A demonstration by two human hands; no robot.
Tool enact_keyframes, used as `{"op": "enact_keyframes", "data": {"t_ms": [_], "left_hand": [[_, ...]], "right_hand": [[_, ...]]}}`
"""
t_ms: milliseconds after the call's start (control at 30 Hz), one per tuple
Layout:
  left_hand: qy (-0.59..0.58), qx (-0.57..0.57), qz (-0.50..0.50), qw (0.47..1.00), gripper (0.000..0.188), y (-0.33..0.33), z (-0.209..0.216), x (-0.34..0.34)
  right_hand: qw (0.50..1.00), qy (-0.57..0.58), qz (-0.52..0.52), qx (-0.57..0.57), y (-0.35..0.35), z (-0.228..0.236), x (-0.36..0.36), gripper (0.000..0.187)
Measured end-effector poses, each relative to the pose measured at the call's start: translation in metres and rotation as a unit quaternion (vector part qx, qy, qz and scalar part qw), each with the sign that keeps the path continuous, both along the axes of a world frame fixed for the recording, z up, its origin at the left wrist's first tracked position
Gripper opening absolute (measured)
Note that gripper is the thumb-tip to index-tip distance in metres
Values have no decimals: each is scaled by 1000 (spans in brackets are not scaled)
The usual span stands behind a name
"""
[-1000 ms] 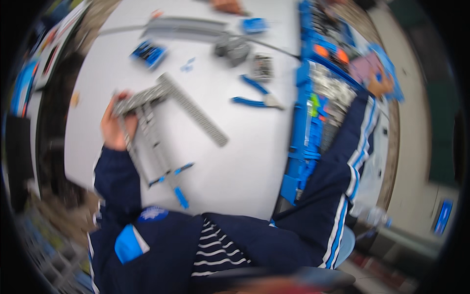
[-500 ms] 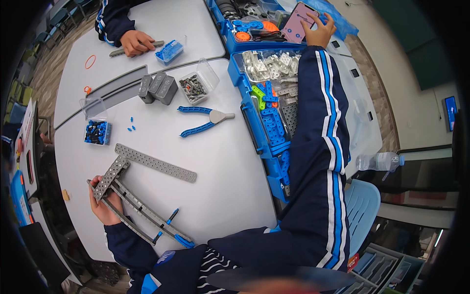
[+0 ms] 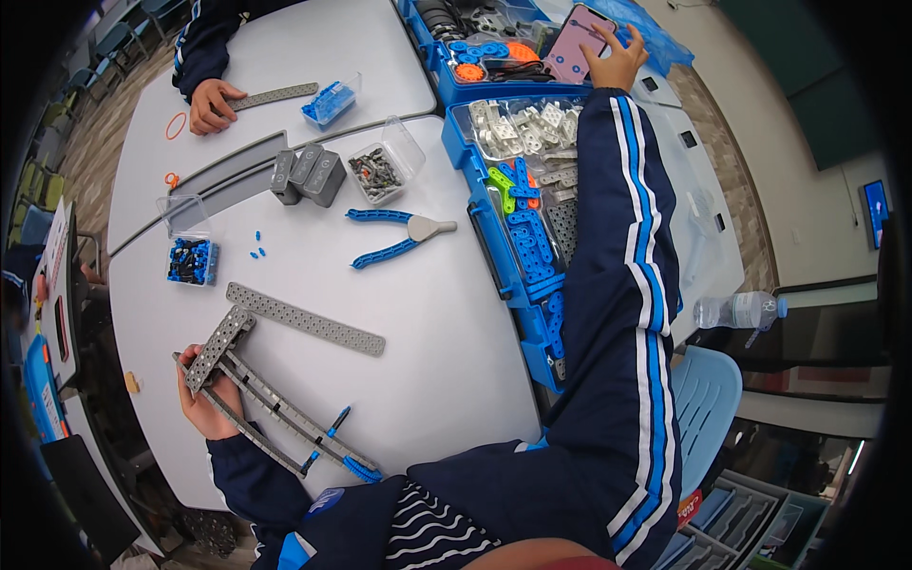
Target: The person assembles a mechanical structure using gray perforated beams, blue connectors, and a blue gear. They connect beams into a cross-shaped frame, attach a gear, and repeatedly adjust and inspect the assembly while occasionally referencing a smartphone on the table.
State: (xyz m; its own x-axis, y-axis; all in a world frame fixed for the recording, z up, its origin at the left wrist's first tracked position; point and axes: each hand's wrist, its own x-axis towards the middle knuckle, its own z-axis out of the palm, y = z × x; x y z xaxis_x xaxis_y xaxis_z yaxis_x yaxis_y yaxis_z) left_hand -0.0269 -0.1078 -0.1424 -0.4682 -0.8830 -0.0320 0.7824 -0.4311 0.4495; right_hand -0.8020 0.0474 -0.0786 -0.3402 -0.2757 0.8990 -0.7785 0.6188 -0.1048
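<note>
My left hand (image 3: pixel 211 410) grips a frame of grey perforated beams (image 3: pixel 275 410) by its far left corner, near a wide cross plate. Blue pins and a small blue curved piece (image 3: pixel 361 468) sit at the frame's near end. Far off to the right, my right hand (image 3: pixel 617 65) is at a phone (image 3: pixel 572 43) with a pink screen, thumb and fingers spread over its edge and screen. The phone leans by the blue parts case (image 3: pixel 456 142). A loose grey beam (image 3: pixel 309 321) lies just beyond the frame.
Blue-handled pliers (image 3: pixel 404 235), grey blocks (image 3: pixel 309 174) and small boxes of pins (image 3: pixel 193 261) stand mid-table. Across the table another person's hand (image 3: pixel 211 106) rests at the end of a grey strip (image 3: pixel 275 95). A water bottle (image 3: pixel 739 311) lies to the right.
The other person's hand has slid left along the grey strip, baring more of it. My hands and the frame keep nearly the same places; the view has shifted slightly.
</note>
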Motion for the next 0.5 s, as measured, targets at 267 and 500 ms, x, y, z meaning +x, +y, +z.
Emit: {"op": "enact_keyframes", "data": {"t_ms": [267, 500], "left_hand": [[-7, 12, 4, 1000, 27, 2, 3, -2], [20, 34, 2, 999, 25, 3, 5, -5]], "right_hand": [[1000, -10, 13, -17, 1, -5, -6, 48], [998, -24, 46, -46, 1, 0, 3, 47]]}}
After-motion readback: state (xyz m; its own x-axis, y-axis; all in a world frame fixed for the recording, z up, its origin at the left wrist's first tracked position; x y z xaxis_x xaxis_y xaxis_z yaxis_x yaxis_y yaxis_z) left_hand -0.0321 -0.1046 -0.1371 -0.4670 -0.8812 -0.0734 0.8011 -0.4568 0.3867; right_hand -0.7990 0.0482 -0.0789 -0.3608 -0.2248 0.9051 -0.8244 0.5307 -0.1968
